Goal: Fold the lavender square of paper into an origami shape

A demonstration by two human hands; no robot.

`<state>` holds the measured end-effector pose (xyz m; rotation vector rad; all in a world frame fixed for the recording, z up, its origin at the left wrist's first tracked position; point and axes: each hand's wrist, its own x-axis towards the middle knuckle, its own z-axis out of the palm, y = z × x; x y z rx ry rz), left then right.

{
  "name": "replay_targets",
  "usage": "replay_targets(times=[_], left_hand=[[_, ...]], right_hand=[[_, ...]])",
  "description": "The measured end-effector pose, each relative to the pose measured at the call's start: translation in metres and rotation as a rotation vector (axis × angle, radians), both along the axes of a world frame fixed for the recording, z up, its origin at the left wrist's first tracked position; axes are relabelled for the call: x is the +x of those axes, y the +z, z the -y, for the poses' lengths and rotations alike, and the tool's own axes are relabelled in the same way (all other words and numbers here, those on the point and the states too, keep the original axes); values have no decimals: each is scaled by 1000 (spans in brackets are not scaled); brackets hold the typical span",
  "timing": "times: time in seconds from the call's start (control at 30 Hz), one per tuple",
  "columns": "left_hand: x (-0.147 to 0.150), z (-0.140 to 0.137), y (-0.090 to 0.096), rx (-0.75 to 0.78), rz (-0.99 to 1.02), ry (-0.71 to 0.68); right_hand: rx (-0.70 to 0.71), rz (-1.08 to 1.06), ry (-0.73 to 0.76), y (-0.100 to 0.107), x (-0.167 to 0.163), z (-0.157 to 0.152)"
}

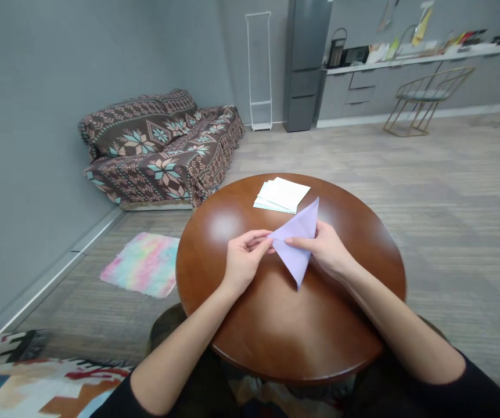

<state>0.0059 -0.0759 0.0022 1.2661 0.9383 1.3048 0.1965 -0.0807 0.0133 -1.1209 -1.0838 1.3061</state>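
One purple paper (304, 223) spans my left fingers (262, 249), pinching its corner, and my right fingers (304, 244), clasping its middle, I judge to keep it steady over the bench (276, 337); white sheets (285, 193) lie beyond both.

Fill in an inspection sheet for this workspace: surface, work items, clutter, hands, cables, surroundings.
Surface: glossy round brown wooden table, reflecting light.
Work items: folded lavender paper sheet, held in both hands.
Clutter: loosely fanned pile of pale paper sheets toward the table's far edge.
Hands: left hand pinches the sheet's left corner; right hand grips its right side, thumb on top.
Cables: nothing clearly seen.
Surroundings: sofa under brown patterned fabric, fluffy pastel rug, tall grey refrigerator, gold wire-frame chair.
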Motion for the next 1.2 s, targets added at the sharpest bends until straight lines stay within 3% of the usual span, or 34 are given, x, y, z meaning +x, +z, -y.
replay_targets(times=[0.47,1.2], left_hand=[[0,-1,0,-12,-40,64],[0,-1,0,-54,-64,69]], right_hand=[[69,139,-45,4,-3,1],[42,90,-46,2,-3,-1]])
